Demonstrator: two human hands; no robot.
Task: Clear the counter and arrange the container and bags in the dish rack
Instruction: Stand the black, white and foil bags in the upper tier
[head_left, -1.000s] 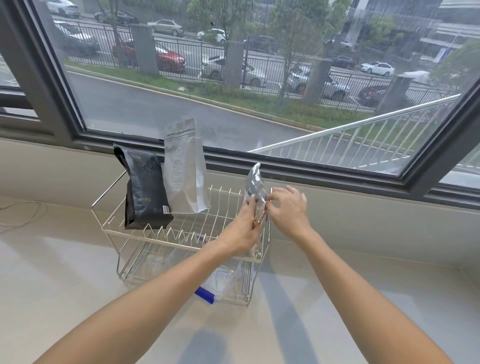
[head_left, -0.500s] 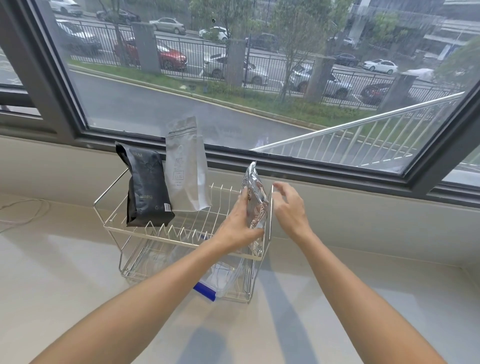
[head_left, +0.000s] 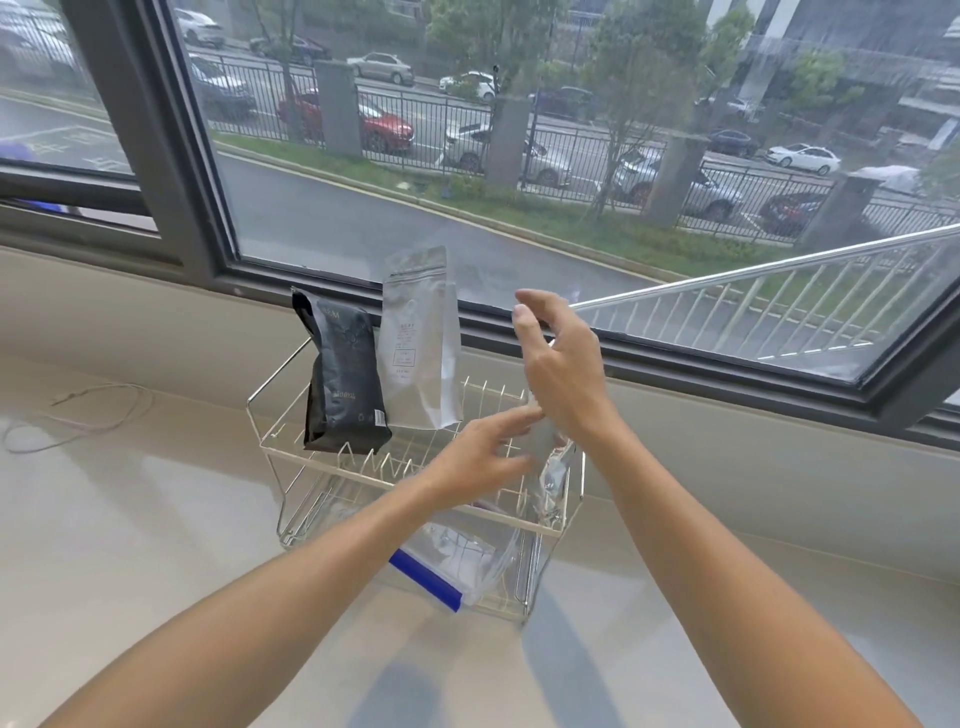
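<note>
My right hand (head_left: 563, 371) is raised over the right end of the dish rack (head_left: 415, 470), fingers spread and slightly curled; the palm faces left and nothing is clasped in it. My left hand (head_left: 480, 457) reaches in from lower left with fingers extended toward the shiny foil bag (head_left: 553, 475). The fingertips are blurred, so I cannot tell whether they pinch the bag or only touch it.

The foil bag stands on edge in the rack's upper tier at the right end, partly hidden behind both hands. At the left of the same tier a black bag (head_left: 345, 379) stands upright, and a silver bag (head_left: 420, 340) stands just beside it on its right, touching it — both lean back toward the window (head_left: 467, 156).

On the lower tier lies a clear zip bag with a blue strip (head_left: 431, 574), its blue edge pointing toward me. Whether a container sits under it I cannot tell.

The rack rests on the pale counter (head_left: 130, 519) — a thin cable (head_left: 78, 415) lies at the far left.
</note>
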